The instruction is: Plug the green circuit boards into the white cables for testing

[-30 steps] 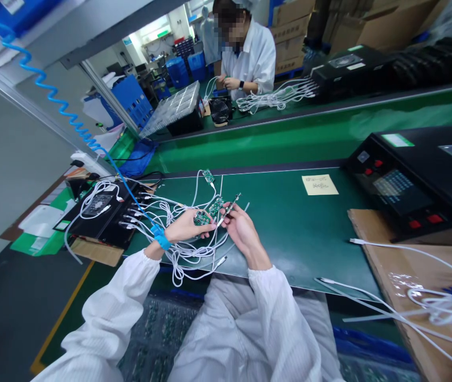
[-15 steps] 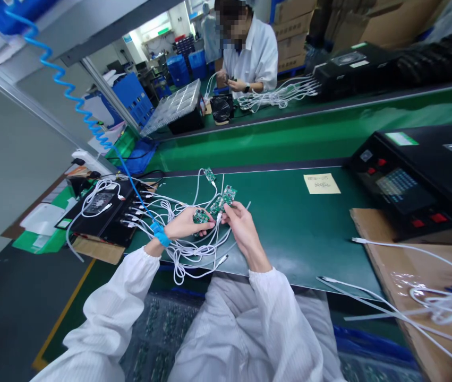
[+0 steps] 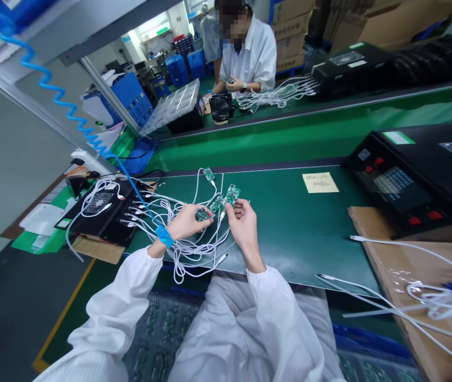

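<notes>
My left hand (image 3: 188,222), with a blue strap on its wrist, is closed on a small green circuit board (image 3: 201,214). Thumb and fingers of my right hand (image 3: 243,224) pinch the lower edge of another circuit board (image 3: 232,193). Between the hands a third board (image 3: 216,203) lies close to the held ones; whether they touch I cannot tell. A white cable plug (image 3: 222,215) is beside my right thumb. Farther back lies one more board (image 3: 209,173) with a white cable plugged in. Tangled white cables (image 3: 194,252) spread under and around my left hand.
A black box (image 3: 102,212) at left feeds the cables. At right stand a black device with red buttons (image 3: 401,183) and cardboard (image 3: 420,265) bearing white cables. A yellow note (image 3: 320,183) lies on the green table (image 3: 289,233). A co-worker (image 3: 249,53) sits opposite.
My right hand has shifted slightly right, its board tilting more upright. My left hand has moved a little with its board. The co-worker's one hand has lowered toward the bench.
</notes>
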A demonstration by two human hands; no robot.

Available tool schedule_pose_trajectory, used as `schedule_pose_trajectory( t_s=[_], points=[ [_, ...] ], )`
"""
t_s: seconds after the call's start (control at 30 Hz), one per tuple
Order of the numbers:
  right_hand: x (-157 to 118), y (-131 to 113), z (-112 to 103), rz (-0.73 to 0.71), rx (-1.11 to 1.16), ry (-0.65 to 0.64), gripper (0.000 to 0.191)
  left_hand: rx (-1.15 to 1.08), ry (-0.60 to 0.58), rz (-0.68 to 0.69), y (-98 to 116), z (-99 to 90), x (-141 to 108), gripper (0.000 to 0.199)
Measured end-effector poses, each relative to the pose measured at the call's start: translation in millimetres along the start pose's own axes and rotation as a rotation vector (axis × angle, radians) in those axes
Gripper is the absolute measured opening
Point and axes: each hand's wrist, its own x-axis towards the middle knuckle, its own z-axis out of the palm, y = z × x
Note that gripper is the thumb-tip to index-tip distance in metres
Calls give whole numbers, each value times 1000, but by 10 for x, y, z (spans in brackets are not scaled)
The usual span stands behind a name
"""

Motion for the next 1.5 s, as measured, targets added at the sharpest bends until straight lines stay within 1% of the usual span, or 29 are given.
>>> schedule_pose_trajectory(
  t_s=[0.07,0.17,0.23,0.33,0.43,0.6,0.77,0.87,0.93,1.03,1.13,1.23,1.33,1.4,1.47,1.5],
  points=[
    [-21,-34,12,-85,-37,-27,37,-42,22,-34,30,-91,-19,20],
    [-81,-100,48,-241,-136,-128,27,-133,54,-58,78,-222,-57,26],
    [-125,-126,84,-305,-183,-166,23,-171,78,-68,99,-291,-86,30],
    [-177,-116,143,-337,-201,-197,26,-198,111,-85,105,-359,-126,33],
    [-207,-73,187,-366,-205,-208,29,-207,121,-101,94,-392,-151,33],
    [-225,-48,200,-354,-168,-161,27,-199,116,-99,92,-401,-170,33],
    [-232,-83,185,-368,-162,-180,27,-176,140,-89,86,-392,-164,31],
    [-229,-95,179,-350,-151,-183,23,-184,143,-86,66,-385,-155,29],
    [-212,-91,174,-287,-114,-168,20,-222,110,-97,56,-363,-149,27],
    [-158,-82,153,-145,25,-155,21,-287,44,-125,54,-281,-140,23],
    [-88,-89,112,-81,184,-174,20,-284,-14,-145,51,-140,-120,26],
    [-40,-113,65,-40,261,-191,22,-203,-49,-147,44,16,-83,37],
    [-21,-124,33,-32,248,-210,26,-117,-68,-127,39,114,-43,43],
    [-9,-111,24,-27,239,-198,27,-73,-31,-69,26,125,-35,54],
    [8,-81,21,1,250,-154,29,-28,38,18,-4,92,-56,70],
    [18,-63,21,20,261,-124,30,-18,54,41,-25,61,-77,73]
  ],
)
